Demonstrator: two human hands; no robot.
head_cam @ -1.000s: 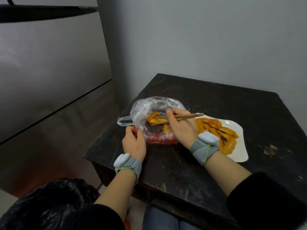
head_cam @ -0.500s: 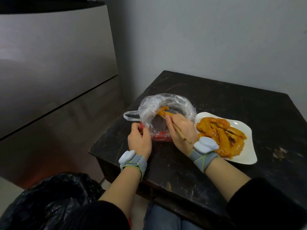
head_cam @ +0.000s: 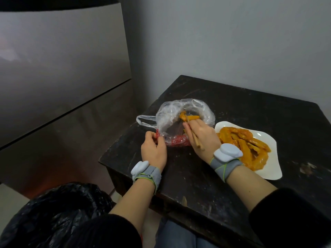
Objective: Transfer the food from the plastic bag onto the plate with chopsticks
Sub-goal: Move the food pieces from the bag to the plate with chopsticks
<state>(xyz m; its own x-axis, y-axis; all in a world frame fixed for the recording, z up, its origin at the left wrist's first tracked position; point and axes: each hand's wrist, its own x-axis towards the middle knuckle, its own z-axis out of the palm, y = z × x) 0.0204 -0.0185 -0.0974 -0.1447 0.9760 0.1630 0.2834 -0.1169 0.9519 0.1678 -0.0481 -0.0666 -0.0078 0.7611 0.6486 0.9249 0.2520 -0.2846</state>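
Note:
A clear plastic bag with a red lower edge lies open on the dark table. Orange sauced food pieces sit at the bag's far inner side. My right hand holds wooden chopsticks whose tips reach into the bag at those pieces. My left hand pinches the bag's near left rim. To the right, a white plate carries a pile of the same orange food.
A black rubbish bag bulges at the lower left beside the table. A large grey cabinet front fills the left. The table's near edge runs just past my wrists; a grey wall stands behind.
The chopsticks swung from lying level over the bag to pointing down into it, tips now at the food on its far side. My left hand shifted slightly along the bag's rim.

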